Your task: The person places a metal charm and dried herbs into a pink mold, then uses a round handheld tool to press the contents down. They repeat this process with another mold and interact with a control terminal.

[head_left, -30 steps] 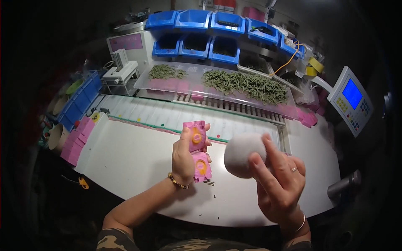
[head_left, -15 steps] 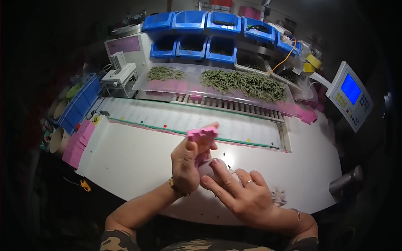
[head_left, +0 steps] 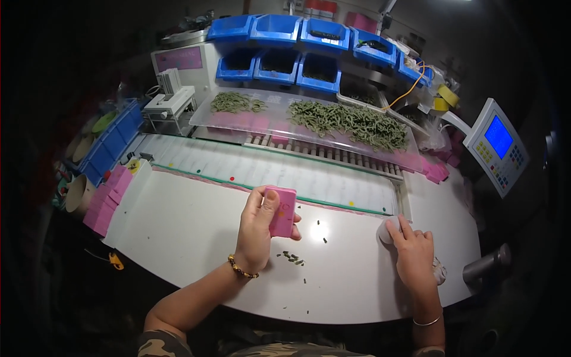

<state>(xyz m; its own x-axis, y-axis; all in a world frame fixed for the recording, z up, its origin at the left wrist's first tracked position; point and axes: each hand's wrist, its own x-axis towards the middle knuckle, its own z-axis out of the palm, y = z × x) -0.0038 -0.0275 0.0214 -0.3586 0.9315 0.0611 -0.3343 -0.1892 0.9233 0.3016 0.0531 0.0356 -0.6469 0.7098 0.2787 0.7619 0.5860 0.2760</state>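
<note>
Right hand (head_left: 414,257) moved off to white cup (head_left: 386,231); green pellets (head_left: 292,257) scattered.

Camouflage sleeves at upper arms; beaded bracelet (head_left: 242,271) left wrist, thin bangle (head_left: 427,322) right wrist.

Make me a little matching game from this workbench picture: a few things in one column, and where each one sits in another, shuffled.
Things:
1. pink box
2. white round object
3. green pieces
4. blue bins

Places:
A. heaped on the clear tray behind the roller strip
B. held upright in the left hand
C. stacked in rows at the back of the bench
D. on the white table, under the right hand fingers

Pairs: 1-B, 2-D, 3-A, 4-C
</note>
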